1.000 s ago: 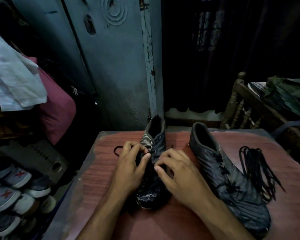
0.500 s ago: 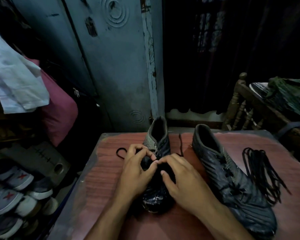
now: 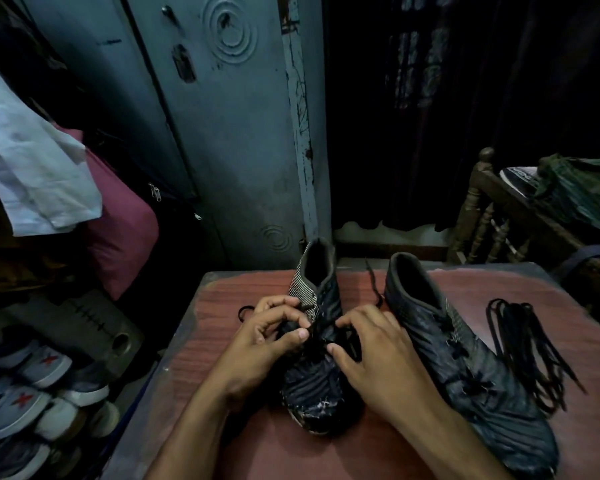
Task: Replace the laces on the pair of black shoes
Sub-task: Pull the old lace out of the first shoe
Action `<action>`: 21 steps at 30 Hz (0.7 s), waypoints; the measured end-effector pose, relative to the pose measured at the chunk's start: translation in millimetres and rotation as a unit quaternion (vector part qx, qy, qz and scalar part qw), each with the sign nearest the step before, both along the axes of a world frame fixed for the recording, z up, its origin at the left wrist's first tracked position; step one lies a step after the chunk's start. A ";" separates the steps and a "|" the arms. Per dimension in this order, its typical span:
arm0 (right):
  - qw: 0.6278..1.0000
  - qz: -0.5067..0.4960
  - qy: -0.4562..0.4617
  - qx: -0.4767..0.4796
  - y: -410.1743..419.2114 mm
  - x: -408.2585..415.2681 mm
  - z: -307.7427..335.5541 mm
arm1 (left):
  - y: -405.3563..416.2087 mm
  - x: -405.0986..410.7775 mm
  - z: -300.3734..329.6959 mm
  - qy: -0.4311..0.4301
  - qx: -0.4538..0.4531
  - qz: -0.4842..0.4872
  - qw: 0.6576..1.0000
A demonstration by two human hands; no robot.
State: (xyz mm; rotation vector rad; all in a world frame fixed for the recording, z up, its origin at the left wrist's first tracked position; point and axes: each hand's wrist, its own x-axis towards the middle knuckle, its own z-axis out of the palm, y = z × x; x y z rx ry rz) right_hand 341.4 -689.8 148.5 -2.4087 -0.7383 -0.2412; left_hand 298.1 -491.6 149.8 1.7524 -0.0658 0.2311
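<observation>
**Lacing the left shoe on a dim tabletop**

A reddish wood-grain tabletop stands in a dark room, pushed up toward a grey-blue panelled door. Nearest the camera, 2 bare forearms reach in over the toe of the scuffed black left shoe, which points toward the person, probably so the eyelets face the hands. The left hand pinches a thin black lace between thumb and curled fingers; the right hand curls over the eyelets, pinching the lace's other side, seemingly to draw it taut. Just beside it lies the matching black right shoe, apparently already laced. Further right, a loose bundle of black laces rests apart, likely set aside. Beyond, a carved wooden chair carries clothing.
</observation>
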 end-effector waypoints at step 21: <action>0.986 0.063 -0.066 0.137 10.2 -9.0 -6.1 | -27.9 6.7 -18.8 -0.101 0.233 0.173 0.952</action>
